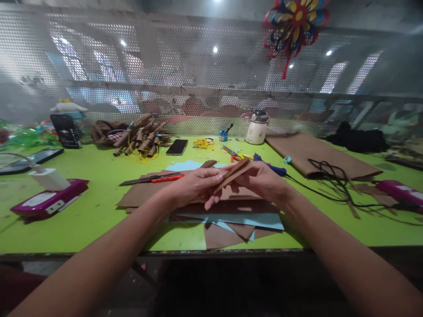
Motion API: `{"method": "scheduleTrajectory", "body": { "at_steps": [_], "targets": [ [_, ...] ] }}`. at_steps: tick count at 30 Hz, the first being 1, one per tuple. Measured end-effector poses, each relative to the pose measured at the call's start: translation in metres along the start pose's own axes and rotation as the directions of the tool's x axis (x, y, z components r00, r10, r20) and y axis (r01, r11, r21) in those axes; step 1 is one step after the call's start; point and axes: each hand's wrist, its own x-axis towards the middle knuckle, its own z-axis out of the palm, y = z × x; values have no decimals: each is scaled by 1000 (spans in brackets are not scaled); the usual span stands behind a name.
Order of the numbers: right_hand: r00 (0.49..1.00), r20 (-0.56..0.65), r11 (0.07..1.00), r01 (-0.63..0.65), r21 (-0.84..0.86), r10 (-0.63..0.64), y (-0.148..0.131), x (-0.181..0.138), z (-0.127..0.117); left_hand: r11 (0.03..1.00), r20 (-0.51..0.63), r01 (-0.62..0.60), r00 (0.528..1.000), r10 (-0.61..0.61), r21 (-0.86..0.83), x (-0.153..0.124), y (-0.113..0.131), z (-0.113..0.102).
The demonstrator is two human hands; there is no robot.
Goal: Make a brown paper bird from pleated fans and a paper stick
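Note:
Both my hands hold a narrow strip of brown paper (234,175), tilted up to the right over the stack. My left hand (198,182) pinches its lower left end between thumb and fingers. My right hand (262,178) grips the upper right part, with some of its fingers hidden behind the strip. Beneath them lie layered sheets of brown paper (142,196) and light blue paper (264,220). A utility knife (135,180) and a red-handled tool (168,177) rest on the stack beside my left hand. Just behind my hands is a small brown fringed piece (209,164).
Behind the stack are a phone (177,147), yellow string (203,143), scissors (230,152) and a blue-handled tool (274,168) with a black cord (337,185). Brown paper rolls (145,138) lie back left. Purple power strips (49,200) flank both sides; a large folded brown sheet (317,154) lies right.

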Motion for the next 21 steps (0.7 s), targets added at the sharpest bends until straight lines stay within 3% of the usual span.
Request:
{"method": "scheduleTrajectory", "body": {
  "at_steps": [4,6,8,10,12,14,18,21],
  "targets": [
    [994,-84,991,59,-116,-69,0,0,2,998,109,41,993,-35,-53,0,-3,6],
    [991,-112,993,70,-90,-80,2,1,-1,999,68,45,997,-43,-29,2,-3,6],
    [991,-125,998,39,-48,-44,3,2,-4,1000,-108,14,994,-13,2,5,-4,2],
    [993,-111,998,-35,-49,29,3,1,-4,999,-335,-53,941,47,-8,7,-4,-4],
    [991,-72,986,-119,-117,111,1,-1,-3,990,-444,-137,890,102,-46,8,-3,-9],
    [985,-30,958,-175,-227,172,-1,-2,0,989,-433,-149,892,129,-13,9,-3,-10],
    [978,43,883,-165,-439,204,-2,-1,5,957,-352,-28,926,133,287,9,-6,-4],
    [984,-15,846,-162,-508,179,2,1,5,932,-381,7,914,141,362,10,-8,-3]
  ]
}}
